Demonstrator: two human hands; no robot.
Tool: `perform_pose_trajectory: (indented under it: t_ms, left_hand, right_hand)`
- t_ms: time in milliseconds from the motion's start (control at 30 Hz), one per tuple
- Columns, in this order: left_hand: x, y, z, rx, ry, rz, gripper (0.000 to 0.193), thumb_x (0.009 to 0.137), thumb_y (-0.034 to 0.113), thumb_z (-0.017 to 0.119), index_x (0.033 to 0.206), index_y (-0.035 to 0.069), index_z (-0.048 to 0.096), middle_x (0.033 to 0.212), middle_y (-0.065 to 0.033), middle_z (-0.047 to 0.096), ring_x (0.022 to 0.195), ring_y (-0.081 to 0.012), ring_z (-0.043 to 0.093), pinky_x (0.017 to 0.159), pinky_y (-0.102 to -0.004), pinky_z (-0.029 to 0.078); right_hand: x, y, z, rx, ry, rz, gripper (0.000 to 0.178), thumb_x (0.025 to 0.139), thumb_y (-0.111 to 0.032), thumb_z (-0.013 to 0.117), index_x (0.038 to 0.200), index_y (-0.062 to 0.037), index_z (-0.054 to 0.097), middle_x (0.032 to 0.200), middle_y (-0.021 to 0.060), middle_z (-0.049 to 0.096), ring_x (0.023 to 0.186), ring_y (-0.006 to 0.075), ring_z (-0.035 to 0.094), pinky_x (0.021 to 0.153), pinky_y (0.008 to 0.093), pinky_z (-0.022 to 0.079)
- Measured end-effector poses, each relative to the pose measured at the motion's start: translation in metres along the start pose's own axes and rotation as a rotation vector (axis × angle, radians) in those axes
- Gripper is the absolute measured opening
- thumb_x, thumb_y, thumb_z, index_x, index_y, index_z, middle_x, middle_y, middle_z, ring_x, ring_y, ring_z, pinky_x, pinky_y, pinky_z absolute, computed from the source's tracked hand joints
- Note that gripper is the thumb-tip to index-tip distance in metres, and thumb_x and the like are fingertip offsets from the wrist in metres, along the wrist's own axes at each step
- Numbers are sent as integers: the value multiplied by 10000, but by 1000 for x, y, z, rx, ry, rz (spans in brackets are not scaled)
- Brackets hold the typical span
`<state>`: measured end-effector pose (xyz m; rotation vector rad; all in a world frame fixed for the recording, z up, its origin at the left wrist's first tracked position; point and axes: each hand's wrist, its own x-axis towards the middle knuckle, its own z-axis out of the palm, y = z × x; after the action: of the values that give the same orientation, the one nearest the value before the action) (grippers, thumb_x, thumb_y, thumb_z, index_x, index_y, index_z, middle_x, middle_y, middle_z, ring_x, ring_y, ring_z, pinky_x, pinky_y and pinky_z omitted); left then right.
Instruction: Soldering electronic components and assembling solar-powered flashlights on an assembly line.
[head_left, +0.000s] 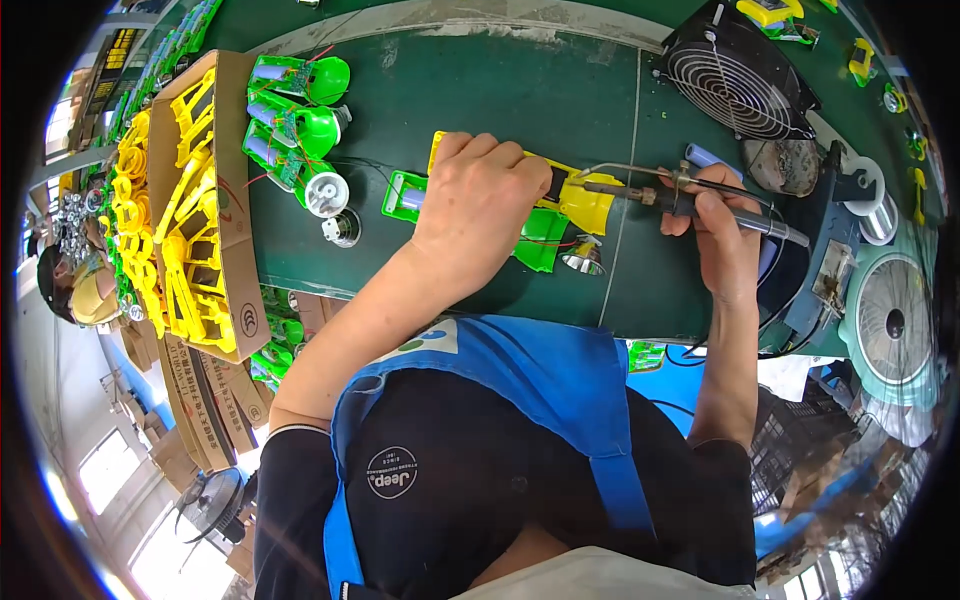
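Note:
My left hand [482, 205] is closed over a yellow plastic flashlight housing [588, 208], pressing it down on the green bench. In my right hand [722, 240] is a soldering iron [655, 198] with a thin bent metal tube along it. The iron's tip points left, over the yellow housing's near end; whether it touches is too small to tell. Beneath the left hand lies a green flashlight shell [541, 238], partly covered. Red wires run from it to a silver reflector [583, 258]. A blue cylindrical cell [411, 198] shows in its left end.
Several opened green shells [290, 135] lie at the left, near a cardboard box [233, 210] of yellow parts. A black fan [738, 75] stands at the far right. Beyond my right hand are the soldering station [825, 265], a solder spool [878, 215] and a pale green fan [895, 318].

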<state>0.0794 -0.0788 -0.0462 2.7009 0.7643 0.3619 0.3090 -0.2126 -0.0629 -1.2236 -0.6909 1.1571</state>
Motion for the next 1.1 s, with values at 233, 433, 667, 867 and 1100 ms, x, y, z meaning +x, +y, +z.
perform_pose_trajectory:
  t_ms: [233,433,667,867,1100]
  left_hand:
    - [6,0,0,59,-42,-9,35,808,105,648,780,93,632,730,-40,595,773,-242,577,780,-373,417]
    - [6,-1,5,106,-1,-6,57,776,89,650,732,94,614,690,-30,576,732,-231,576,762,-367,422]
    - [4,3,7,188,28,17,76,774,99,656,724,96,598,681,-23,559,728,-211,576,752,-352,418]
    - [0,4,8,205,43,20,85,769,103,663,728,92,589,679,-26,552,729,-209,576,750,-354,418]
    - [4,-1,9,196,6,20,75,746,106,669,730,87,598,684,-32,558,733,-211,581,750,-356,419]
  right_hand:
    - [8,-10,14,-357,-106,-41,148,846,-122,613,900,2,553,644,86,631,653,137,617,1106,407,321]
    - [10,-12,13,-314,-128,-19,119,844,-53,627,915,23,566,724,72,630,666,117,624,899,316,444]
    - [15,-21,13,-400,-171,-45,130,811,-33,668,888,33,586,737,60,628,654,103,618,728,268,527]
    - [4,-19,9,-439,-159,-175,123,805,-52,654,874,15,578,688,80,647,665,122,630,1037,437,427]
    - [-28,11,23,-319,176,-384,335,934,-260,614,1077,8,473,921,193,671,861,249,684,934,420,473]
